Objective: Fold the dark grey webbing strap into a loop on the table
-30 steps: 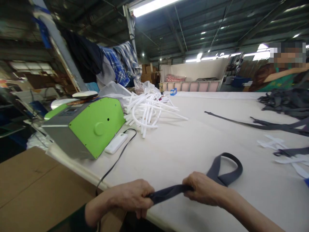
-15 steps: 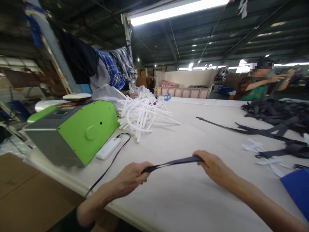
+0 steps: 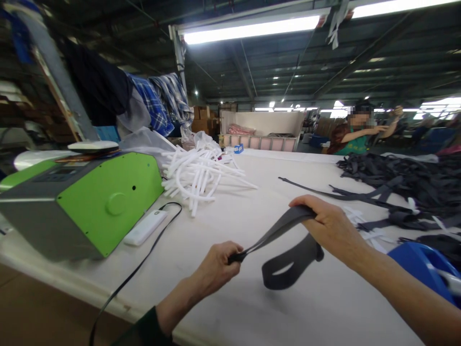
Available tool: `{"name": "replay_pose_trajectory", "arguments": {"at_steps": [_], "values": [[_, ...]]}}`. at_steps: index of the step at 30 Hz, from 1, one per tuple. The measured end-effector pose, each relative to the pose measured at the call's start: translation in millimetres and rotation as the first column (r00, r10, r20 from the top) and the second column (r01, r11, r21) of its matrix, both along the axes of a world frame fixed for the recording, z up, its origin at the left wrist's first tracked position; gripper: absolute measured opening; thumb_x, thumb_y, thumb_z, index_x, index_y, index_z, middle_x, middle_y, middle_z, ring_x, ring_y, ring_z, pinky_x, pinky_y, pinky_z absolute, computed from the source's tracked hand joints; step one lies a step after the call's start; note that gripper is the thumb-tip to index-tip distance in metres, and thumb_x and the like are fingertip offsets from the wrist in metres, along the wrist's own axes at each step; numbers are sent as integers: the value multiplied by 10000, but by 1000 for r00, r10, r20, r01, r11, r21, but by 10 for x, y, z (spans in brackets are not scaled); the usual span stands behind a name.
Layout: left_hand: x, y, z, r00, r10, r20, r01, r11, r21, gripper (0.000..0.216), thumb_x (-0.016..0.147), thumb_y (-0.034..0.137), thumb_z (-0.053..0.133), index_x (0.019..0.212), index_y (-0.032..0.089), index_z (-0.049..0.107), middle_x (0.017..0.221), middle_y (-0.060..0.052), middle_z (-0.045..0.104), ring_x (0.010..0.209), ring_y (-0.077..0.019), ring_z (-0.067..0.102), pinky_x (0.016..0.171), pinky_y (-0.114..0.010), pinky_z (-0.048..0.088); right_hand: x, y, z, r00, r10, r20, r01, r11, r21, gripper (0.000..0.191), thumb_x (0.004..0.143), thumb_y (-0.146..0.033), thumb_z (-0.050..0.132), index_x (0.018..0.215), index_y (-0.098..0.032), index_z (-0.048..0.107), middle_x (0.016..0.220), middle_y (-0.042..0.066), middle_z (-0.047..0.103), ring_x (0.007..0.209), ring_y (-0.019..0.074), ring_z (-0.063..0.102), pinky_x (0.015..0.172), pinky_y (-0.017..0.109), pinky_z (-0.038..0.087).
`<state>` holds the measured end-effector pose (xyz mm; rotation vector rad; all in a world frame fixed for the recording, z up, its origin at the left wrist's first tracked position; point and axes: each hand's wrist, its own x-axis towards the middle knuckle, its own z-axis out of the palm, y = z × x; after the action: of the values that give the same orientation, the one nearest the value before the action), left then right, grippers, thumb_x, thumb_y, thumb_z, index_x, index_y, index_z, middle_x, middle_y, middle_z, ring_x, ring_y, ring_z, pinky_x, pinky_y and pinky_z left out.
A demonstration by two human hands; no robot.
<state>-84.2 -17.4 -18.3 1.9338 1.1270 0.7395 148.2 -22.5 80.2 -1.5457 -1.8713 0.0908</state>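
Note:
A dark grey fabric strap (image 3: pixel 277 229) stretches taut between my two hands above the white table (image 3: pixel 252 307). My left hand (image 3: pixel 216 266) pinches its lower end near the table's front edge. Higher and to the right, my right hand (image 3: pixel 329 226) is closed over the strap's upper part. Below that hand the strap's free end hangs in a loop (image 3: pixel 288 264) that rests on the table.
A green and grey machine (image 3: pixel 82 204) stands at the left with a white remote (image 3: pixel 144 228) and a black cable (image 3: pixel 140 266) beside it. White tubes (image 3: pixel 196 175) lie behind. A pile of dark straps (image 3: pixel 406 180) covers the right; a blue bin (image 3: pixel 425 266) is near my right arm. A person (image 3: pixel 356 132) works at the far side.
My right hand has lifted and drawn the strap up and to the right. The strap's loop now hangs below that hand. The view has shifted to the right.

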Motion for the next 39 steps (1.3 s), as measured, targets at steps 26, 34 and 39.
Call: {"name": "replay_pose_trajectory", "arguments": {"at_steps": [26,34,39], "values": [[889,-147,-735,925,-84,370,192,945,-266,219,731,67,375,871,164,514,703,20,508,570,-85,457,546,-221,379,-160,73,80,987,-90,-136,82,995,-63,419,538,34,491,843,-196,664,879,15,575,815,149,573,760,273,439],[930,-127,-692,933,-85,349,182,949,-256,208,666,49,409,793,175,516,692,33,476,651,-108,410,605,-243,326,-115,28,139,966,-119,-230,66,972,-224,396,525,-4,493,833,-194,654,859,9,511,629,103,509,505,216,380],[950,-162,-557,922,-116,370,233,928,-290,271,550,74,492,801,174,515,691,50,443,673,-112,394,602,-233,320,-100,43,157,941,-173,-291,116,972,-204,354,524,-15,484,796,-167,654,825,5,525,563,81,472,481,213,343]]}}
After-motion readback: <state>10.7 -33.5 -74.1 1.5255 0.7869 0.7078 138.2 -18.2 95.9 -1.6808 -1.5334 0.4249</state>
